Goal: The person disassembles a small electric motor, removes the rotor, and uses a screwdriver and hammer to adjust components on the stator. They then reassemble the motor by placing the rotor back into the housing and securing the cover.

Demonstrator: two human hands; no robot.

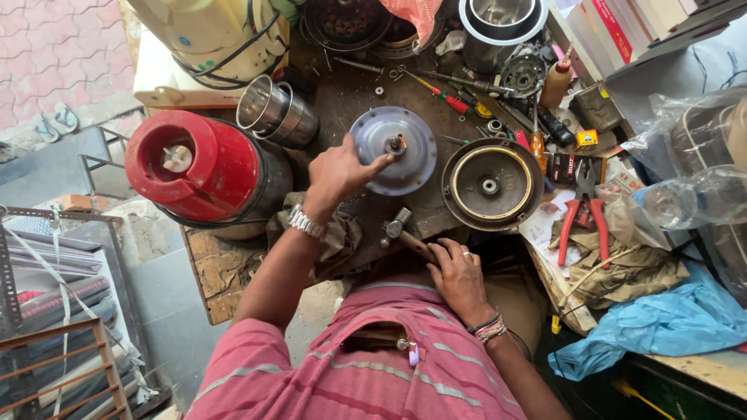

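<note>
Left hand (336, 175) pinched disc (394, 150) hub; right hand (457, 272) gripped hammer (405, 236), six o'clock. Risk: struck fingers.

Open path: bare bench strip at 12 o'clock of grey disc (393, 152).
Blocked: steel cup (276, 113) at 10 o'clock, dark round housing (490, 183) at 4 o'clock.

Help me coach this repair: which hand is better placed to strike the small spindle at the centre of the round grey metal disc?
Likely the right hand: it already grips the wooden-handled hammer just below the round grey metal disc. The left hand is pinching the spindle, steadying it.
</note>
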